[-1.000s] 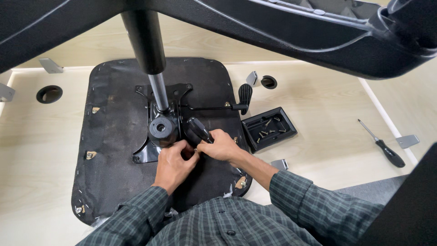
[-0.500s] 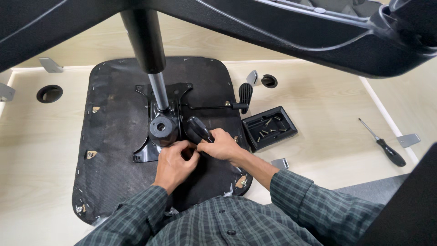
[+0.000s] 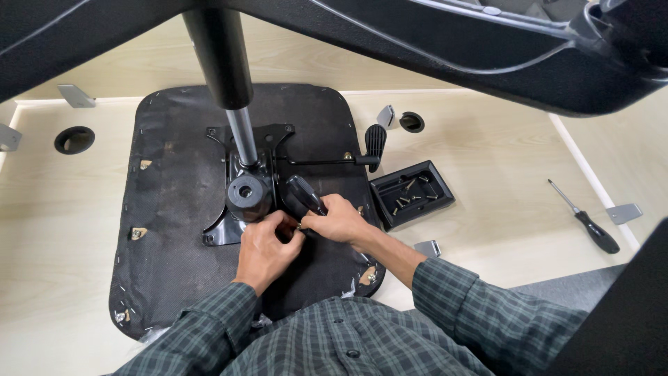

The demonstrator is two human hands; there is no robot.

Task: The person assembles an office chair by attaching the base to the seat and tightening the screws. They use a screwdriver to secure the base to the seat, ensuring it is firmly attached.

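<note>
An upturned black chair seat [image 3: 174,209] lies on the light wooden table, with a metal mechanism plate [image 3: 240,150] and a gas-lift column [image 3: 240,132] rising from it. My right hand [image 3: 341,219] is closed around the black handle of a screwdriver [image 3: 305,195], tip down at the plate's near edge. My left hand [image 3: 268,244] pinches close to the tool's tip, fingers meeting those of the right hand. A black lever with a paddle grip [image 3: 374,146] sticks out to the right of the plate.
A black tray [image 3: 412,195] with several screws sits right of the seat. A second screwdriver [image 3: 591,223] lies far right, near a small metal bracket [image 3: 624,212]. The black chair base [image 3: 417,42] looms overhead. Round holes [image 3: 74,139] pierce the table.
</note>
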